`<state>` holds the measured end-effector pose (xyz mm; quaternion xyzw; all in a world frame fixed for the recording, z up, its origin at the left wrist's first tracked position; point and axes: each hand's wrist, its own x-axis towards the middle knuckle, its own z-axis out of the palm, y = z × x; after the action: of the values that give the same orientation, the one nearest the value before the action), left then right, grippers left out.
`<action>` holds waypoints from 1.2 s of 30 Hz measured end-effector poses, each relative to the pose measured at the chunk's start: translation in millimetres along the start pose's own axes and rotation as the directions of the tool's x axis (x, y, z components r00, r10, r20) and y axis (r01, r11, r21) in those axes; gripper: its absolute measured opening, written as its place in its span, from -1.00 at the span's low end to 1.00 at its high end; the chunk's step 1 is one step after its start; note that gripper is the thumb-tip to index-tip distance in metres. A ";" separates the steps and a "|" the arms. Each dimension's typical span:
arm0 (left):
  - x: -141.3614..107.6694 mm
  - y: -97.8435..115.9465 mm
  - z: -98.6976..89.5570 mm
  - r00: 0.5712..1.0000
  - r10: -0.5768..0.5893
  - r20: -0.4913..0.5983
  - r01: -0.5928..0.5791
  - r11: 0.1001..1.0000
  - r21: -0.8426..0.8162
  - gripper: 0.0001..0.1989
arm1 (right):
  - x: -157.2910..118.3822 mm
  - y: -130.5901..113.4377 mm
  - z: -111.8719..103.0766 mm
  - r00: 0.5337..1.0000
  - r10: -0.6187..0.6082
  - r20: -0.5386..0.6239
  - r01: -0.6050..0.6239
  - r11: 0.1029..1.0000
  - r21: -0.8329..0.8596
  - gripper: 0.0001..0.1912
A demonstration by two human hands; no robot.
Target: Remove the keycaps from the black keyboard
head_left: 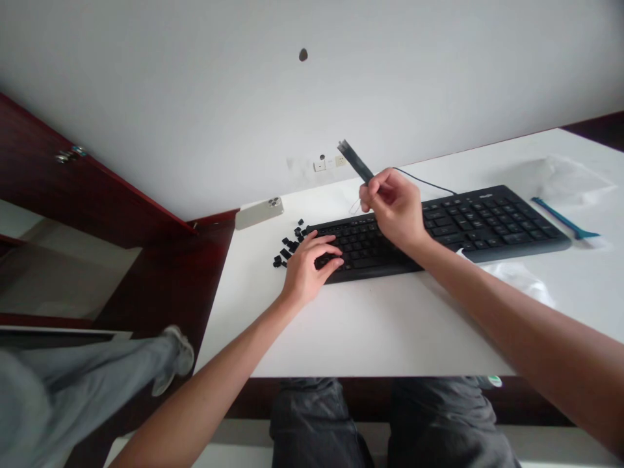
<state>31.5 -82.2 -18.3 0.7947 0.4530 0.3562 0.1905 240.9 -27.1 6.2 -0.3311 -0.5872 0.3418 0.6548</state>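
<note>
A black keyboard [487, 218] lies on the white table, its left end under my left hand [309, 263]. That hand is open, fingers spread over the leftmost keys. Several loose black keycaps [286, 253] are scattered just beyond its fingers, at the keyboard's left edge. Above the middle of the keyboard, my right hand [394, 205] is closed around a dark stick-like tool [358, 162]. The tool slants up and to the left, with a notched, paler tip. A thin wire loop [355, 207] shows beside the right fingers; whether it belongs to the tool is unclear.
A phone [260, 213] lies face down at the table's back left. Right of the keyboard is a blue-handled brush [565, 220], with clear plastic [560, 179] behind it. White crumpled material [521, 281] lies near my right forearm. Another person's leg [112, 383] is at left.
</note>
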 end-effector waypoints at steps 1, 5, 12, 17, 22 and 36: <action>0.1 0.8 -0.6 1.000 -0.004 0.004 0.004 1.000 -0.002 -0.95 | 4.3 2.6 -3.7 1.000 0.003 -0.007 -0.003 1.000 0.005 -0.71; 0.5 3.1 -1.1 1.000 0.003 0.005 -0.003 1.000 -0.020 -0.97 | 8.4 15.8 -11.7 0.997 0.040 0.062 -0.042 0.999 0.030 -0.71; 3.8 -1.4 -10.2 0.989 0.066 -0.129 -0.072 0.997 -0.042 -0.95 | 1.3 13.3 -12.4 0.992 0.058 0.111 -0.032 0.975 -0.222 -0.85; 15.0 -15.7 -36.4 0.963 0.022 -0.268 0.037 0.977 0.211 -0.90 | -1.8 8.1 -12.9 0.956 0.169 0.240 -0.110 0.964 -0.242 -0.71; 16.9 -35.0 -43.3 0.980 -0.093 -0.175 0.142 0.945 0.295 -0.88 | -6.1 9.7 -8.4 0.916 0.240 0.322 -0.175 0.960 -0.217 -0.72; 18.5 -34.0 -51.6 0.987 -0.107 -0.119 0.140 0.935 0.325 -0.95 | -10.8 -0.5 -2.1 0.871 0.212 0.444 -0.064 0.943 -0.326 -0.87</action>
<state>-20.3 -49.9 2.4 0.7667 0.5645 0.3010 0.0530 242.2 -36.5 0.5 -0.3749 -0.7485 0.3651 0.4073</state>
